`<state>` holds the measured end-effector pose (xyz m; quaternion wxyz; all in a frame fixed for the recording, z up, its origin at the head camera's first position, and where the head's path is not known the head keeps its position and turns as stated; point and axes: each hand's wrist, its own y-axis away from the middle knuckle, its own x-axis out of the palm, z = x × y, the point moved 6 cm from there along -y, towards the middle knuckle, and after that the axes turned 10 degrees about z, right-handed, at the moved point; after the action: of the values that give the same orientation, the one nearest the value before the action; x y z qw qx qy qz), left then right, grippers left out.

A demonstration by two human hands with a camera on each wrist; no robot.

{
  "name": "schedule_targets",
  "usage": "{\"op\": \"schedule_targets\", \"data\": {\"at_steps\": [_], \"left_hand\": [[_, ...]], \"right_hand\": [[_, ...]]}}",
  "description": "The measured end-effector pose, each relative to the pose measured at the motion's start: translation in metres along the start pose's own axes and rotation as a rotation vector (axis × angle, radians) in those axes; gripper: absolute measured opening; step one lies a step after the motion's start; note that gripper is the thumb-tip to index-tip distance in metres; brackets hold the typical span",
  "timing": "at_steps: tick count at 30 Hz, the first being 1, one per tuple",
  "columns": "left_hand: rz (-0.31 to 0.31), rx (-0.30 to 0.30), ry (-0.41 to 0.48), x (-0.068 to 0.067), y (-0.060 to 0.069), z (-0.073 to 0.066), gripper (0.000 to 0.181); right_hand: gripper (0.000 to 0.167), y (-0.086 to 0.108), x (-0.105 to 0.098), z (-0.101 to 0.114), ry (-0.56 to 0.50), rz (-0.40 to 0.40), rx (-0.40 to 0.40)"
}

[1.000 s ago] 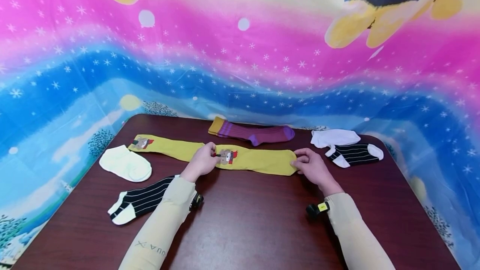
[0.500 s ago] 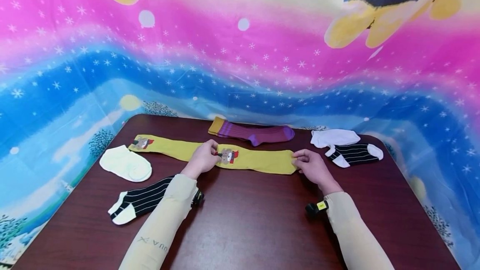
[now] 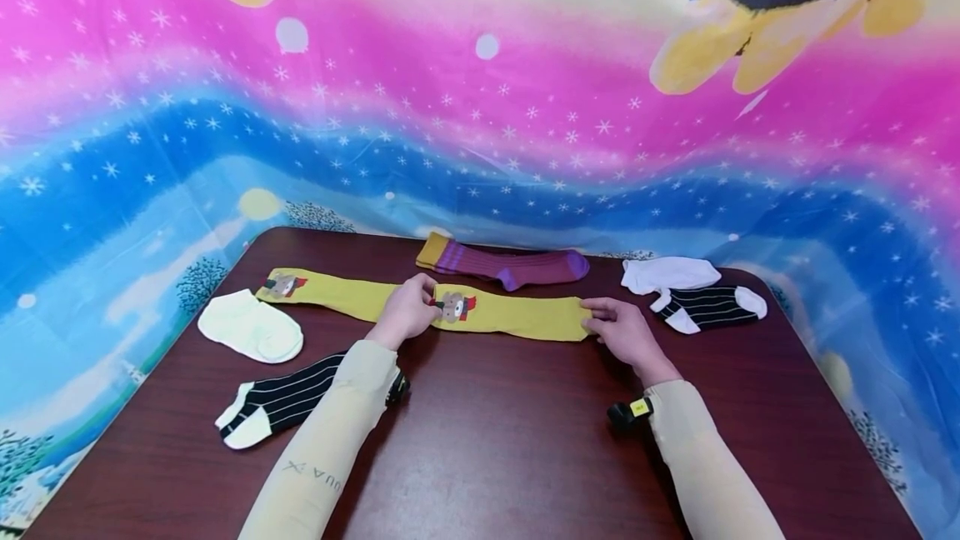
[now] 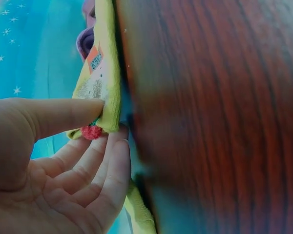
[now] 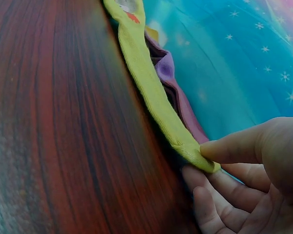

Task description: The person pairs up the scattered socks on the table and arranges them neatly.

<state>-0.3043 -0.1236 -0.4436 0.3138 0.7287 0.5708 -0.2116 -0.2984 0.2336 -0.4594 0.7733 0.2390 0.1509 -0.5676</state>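
Note:
A yellow sock (image 3: 517, 317) with a bear picture stretches sideways between my two hands. My left hand (image 3: 408, 309) pinches its left end beside the bear, thumb on top and fingers beneath, as the left wrist view shows. The right hand (image 3: 624, 333) pinches the other end between thumb and fingers. In both wrist views the held sock (image 5: 156, 102) appears slightly raised off the table. A second yellow sock (image 3: 341, 293) with the same bear lies flat to the left, its right end hidden by my left hand.
Behind lies a purple sock (image 3: 517, 267) with a mustard cuff. A white sock (image 3: 670, 274) and a black striped sock (image 3: 712, 310) are at right. Another white sock (image 3: 251, 327) and black striped sock (image 3: 292, 397) lie at left, the latter partly under my sleeve. A printed cloth (image 3: 480, 132) hangs behind the table (image 3: 510, 440).
Both hands keep their pinch on the yellow sock. The sock has shifted slightly away from me, and my left hand has moved a little forward and right.

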Motion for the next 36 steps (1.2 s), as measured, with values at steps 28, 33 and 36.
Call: {"op": "schedule_targets", "data": {"at_steps": [28, 33, 36], "left_hand": [[-0.075, 0.065, 0.001, -0.032, 0.012, 0.001, 0.041], [-0.069, 0.08, 0.003, -0.037, 0.019, 0.001, 0.043], [-0.055, 0.071, -0.003, -0.04, 0.023, 0.001, 0.045]], "right_hand": [[0.053, 0.009, 0.003, 0.021, 0.003, -0.133, -0.013], [0.058, 0.009, 0.012, 0.027, -0.024, -0.134, -0.029], [0.06, 0.009, 0.019, 0.032, -0.037, -0.112, -0.048]]}}
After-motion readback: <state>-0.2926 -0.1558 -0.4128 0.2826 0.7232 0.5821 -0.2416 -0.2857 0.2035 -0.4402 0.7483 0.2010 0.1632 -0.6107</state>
